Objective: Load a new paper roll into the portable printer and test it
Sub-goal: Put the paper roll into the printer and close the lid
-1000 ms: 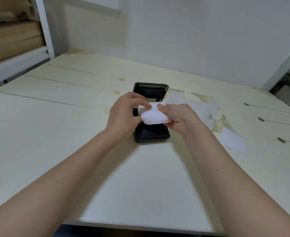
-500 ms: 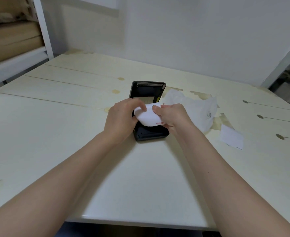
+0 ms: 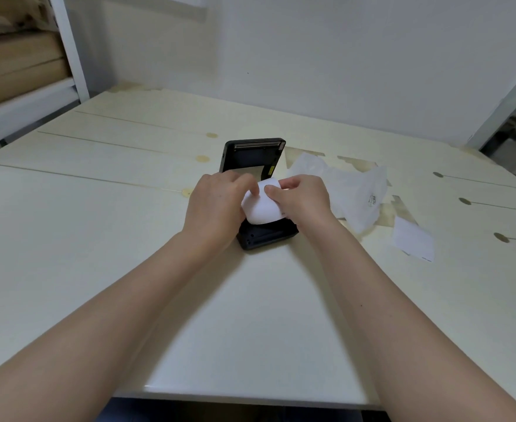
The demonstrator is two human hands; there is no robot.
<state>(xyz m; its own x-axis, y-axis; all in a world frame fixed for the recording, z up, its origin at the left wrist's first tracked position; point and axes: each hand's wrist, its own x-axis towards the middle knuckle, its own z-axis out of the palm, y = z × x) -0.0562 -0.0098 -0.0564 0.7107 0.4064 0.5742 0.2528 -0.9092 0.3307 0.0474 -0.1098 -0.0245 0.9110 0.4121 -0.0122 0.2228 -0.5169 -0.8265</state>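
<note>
Printer (image 3: 267, 236) lay on worktop (image 3: 98, 239), lid (image 3: 252, 155) open; left hand (image 3: 217, 205) and right hand (image 3: 301, 197) both pinched paper roll (image 3: 261, 208) just above its bay; seating, closing, test apparently remained.

Both forearms are bare, no sleeves reaching them. The left hand (image 3: 217, 205) and right hand (image 3: 301, 201) wear nothing.

Pale table (image 3: 98, 239) bears printer (image 3: 266, 236), wrapper (image 3: 351, 190), paper slip (image 3: 413, 239).

Paper roll (image 3: 263, 208) seemingly above printer (image 3: 258, 190)
</note>
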